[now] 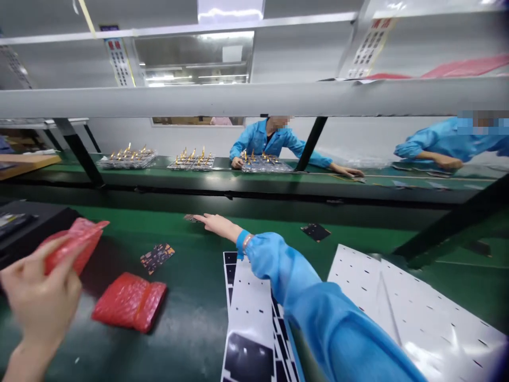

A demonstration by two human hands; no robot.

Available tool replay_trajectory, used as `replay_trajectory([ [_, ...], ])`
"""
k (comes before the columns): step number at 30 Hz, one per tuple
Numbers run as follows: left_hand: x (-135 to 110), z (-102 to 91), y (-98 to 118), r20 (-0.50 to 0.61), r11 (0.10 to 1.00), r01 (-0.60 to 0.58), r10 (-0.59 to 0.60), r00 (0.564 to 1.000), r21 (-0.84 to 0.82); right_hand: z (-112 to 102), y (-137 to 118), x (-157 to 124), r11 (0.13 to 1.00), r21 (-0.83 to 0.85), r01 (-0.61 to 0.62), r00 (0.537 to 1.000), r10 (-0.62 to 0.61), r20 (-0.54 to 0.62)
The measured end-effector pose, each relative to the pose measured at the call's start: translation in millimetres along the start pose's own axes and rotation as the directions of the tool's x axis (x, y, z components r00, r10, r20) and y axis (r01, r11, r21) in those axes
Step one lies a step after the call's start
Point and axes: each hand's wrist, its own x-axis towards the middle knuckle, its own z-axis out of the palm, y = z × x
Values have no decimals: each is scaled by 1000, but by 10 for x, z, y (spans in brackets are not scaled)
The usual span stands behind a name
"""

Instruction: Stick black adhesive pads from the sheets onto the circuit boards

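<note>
My left hand (pixel 43 292), slightly blurred at the left edge, is closed on a red bubble-wrap bag (pixel 79 244). Another red bubble-wrap package (pixel 129 302) lies on the green table just right of it. My right hand (pixel 218 225) reaches far out, its fingers stretched over a small circuit board (pixel 190 218) that lies flat and is partly covered by the fingertips. Between the two hands rests a circuit board (pixel 157 258) with dark and copper-coloured areas. One more dark board (pixel 315 232) lies to the right of my sleeve.
White sheets with black shapes (pixel 250 302) lie under my right arm, and large white perforated sheets (pixel 397 302) at the right. A black tray (pixel 35 228) stands left. Beyond the dark frame, two co-workers in blue (pixel 266 140) work at trays with gold-coloured parts (pixel 193 161).
</note>
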Motion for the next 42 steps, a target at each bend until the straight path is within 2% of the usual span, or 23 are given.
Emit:
replay_trajectory([
  [2,-241,44,150,39,995,24,-27,999,94,87,-217,-193,997,-32,74,994,-71,88],
  [3,-374,111,221,142,992,6,-24,990,127,167,-346,-307,992,-58,108,985,-99,139],
  [4,-507,189,286,270,989,-8,-32,962,147,264,-480,-432,987,-81,136,976,-120,183],
  [6,-744,329,403,398,968,46,-144,906,245,473,-736,-689,978,-134,161,961,-124,245],
  [9,-927,414,562,434,903,179,-351,829,390,685,-989,-974,968,-212,137,947,-66,314],
  [12,-897,396,657,456,883,330,-458,763,334,673,-1041,-1022,965,-246,88,934,6,358],
  [14,-843,376,653,446,883,422,-467,763,204,579,-1002,-970,975,-215,64,917,27,398],
  [16,-824,356,605,411,880,465,-461,786,97,479,-957,-917,991,-130,42,902,19,432],
  [20,-963,275,458,317,866,498,-461,829,-41,415,-968,-857,981,189,-32,908,-50,415],
  [22,-1097,218,404,238,848,518,-483,843,-113,474,-1045,-805,912,395,-110,899,-78,430],
  [25,-1302,163,418,90,823,536,-530,844,-188,660,-1243,-687,694,655,-298,828,-154,539],
  [29,-1474,176,652,-31,826,504,-528,849,-254,1007,-1580,-597,385,747,-542,679,-323,659],
  [31,-1498,175,788,-46,836,472,-503,863,-280,1162,-1713,-623,273,743,-612,650,-362,668],
  [33,-1476,138,876,-42,847,441,-473,880,-299,1259,-1790,-688,157,757,-635,683,-344,644],
  [36,-1349,51,908,-39,868,394,-424,905,-303,1264,-1820,-812,-34,834,-550,817,-226,530],
  [38,-1211,22,909,-56,926,302,-322,945,-229,1196,-1811,-879,-135,888,-440,896,-130,424],
  [40,-1051,36,931,-52,980,165,-172,984,-112,1106,-1792,-922,-193,913,-360,933,-56,356],
  [42,-898,81,979,-13,997,74,-75,997,-36,1021,-1763,-946,-220,921,-321,944,2,329],
])
